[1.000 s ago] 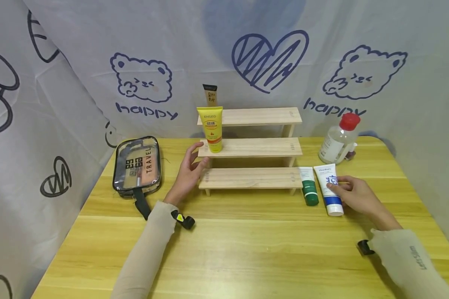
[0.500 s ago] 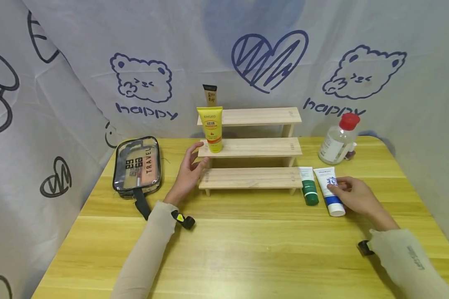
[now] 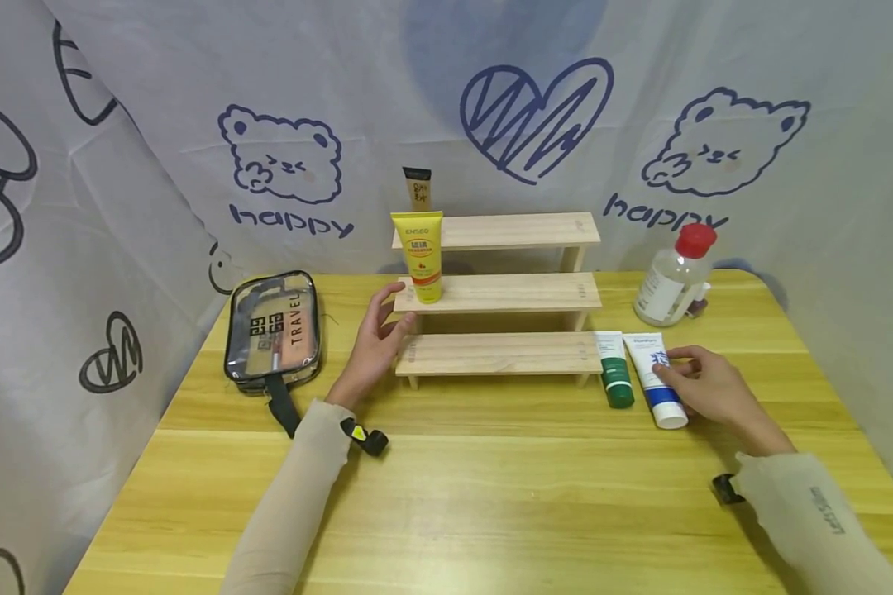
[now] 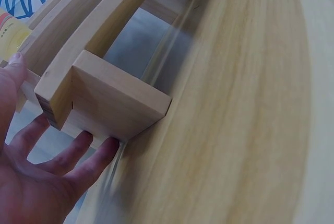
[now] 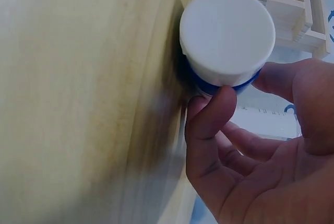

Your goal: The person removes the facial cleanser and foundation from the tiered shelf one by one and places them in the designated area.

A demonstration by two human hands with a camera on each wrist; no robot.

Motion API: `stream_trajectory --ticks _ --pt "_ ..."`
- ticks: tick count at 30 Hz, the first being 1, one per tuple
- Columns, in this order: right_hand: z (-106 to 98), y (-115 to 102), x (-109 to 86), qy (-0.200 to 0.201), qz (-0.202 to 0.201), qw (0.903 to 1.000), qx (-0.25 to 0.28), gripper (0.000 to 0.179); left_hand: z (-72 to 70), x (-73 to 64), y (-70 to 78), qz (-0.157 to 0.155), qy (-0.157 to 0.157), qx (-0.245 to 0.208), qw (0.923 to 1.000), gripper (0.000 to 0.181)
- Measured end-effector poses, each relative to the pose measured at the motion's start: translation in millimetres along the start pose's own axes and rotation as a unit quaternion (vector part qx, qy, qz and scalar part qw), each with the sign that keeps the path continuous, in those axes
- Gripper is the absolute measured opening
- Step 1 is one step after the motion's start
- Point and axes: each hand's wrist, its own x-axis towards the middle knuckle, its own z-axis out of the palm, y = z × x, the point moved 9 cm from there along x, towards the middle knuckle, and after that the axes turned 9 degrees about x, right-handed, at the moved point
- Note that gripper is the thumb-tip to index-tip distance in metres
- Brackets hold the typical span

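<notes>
My right hand [image 3: 714, 384] pinches a white squeeze tube [image 3: 643, 351] with a blue band, thumb on its front and fingers along its right side. In the right wrist view its round white cap [image 5: 227, 31] faces the camera. Just left of it lies a green and white tube [image 3: 616, 376]. My left hand [image 3: 375, 339] holds the left end of a three-tier wooden shelf [image 3: 506, 351]; in the left wrist view its thumb is at a board's edge and other fingertips touch the side panel [image 4: 112, 104]. Close by, a yellow tube [image 3: 420, 256] stands on the middle tier.
A beige tube with a black end [image 3: 418, 188] stands behind the yellow one, at the top tier. On the left lies a clear travel pouch [image 3: 271, 330] with a black strap. A clear bottle with a red cap [image 3: 694, 242] stands at the back right, by the patterned cloth backdrop.
The white tube's upper end has come down and slightly left, so it lies lower beside the green tube. My right hand moves with it slightly; my left hand stays put.
</notes>
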Motion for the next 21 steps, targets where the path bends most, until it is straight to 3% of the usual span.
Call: stream_trajectory --ticks 10,18,21 --pt "-14.0 -5.2 -9.6 0.01 -0.014 0.9997 -0.014 0.08 0.1 -0.1 0.0 -0.007 0.001 0.009 0.9999 0.056" --pt "-13.6 -43.5 -17.4 0.028 -0.069 0.9972 0.0 0.07 -2.4 -0.9 0.8 -0.007 0.005 0.011 0.9999 0.056" --pt "-7.1 -64.5 -20.3 0.025 -0.109 0.9935 0.021 0.062 -1.1 -0.3 0.9 0.0 0.004 0.007 1.0 0.056"
